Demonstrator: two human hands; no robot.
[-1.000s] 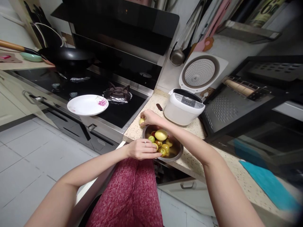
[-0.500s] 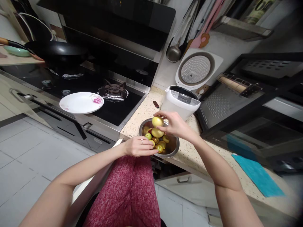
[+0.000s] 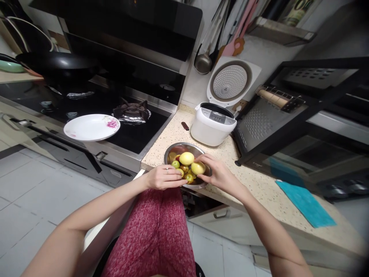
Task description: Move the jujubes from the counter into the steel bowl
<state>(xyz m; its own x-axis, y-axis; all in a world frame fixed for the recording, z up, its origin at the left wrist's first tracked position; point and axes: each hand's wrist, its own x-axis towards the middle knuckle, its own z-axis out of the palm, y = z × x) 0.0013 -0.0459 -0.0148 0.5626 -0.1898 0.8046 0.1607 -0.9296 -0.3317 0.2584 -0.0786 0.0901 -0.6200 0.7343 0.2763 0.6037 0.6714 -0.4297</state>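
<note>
A steel bowl [image 3: 173, 147] stands at the counter's front edge, with several yellow and green fruits inside. My right hand [image 3: 218, 174] grips a yellow fruit [image 3: 198, 168] between thumb and fingers at the bowl's right side. Another large yellow fruit [image 3: 186, 158] lies on top of the pile. My left hand [image 3: 165, 177] rests over the bowl's near left rim, its fingers stretched out against the lower fruits, near a small green fruit [image 3: 175, 164]. A ring shows on one finger.
A white rice cooker [image 3: 211, 129] with its lid up stands behind the bowl. Left are a flowered plate [image 3: 89, 127] at the stove's edge and a black wok [image 3: 60, 65]. A blue cloth [image 3: 307, 204] lies right, before a black oven [image 3: 314, 142].
My right hand has moved down and right relative to the bowl, with a yellow fruit in its grasp. The camera view has shifted, moving the surroundings slightly left.
</note>
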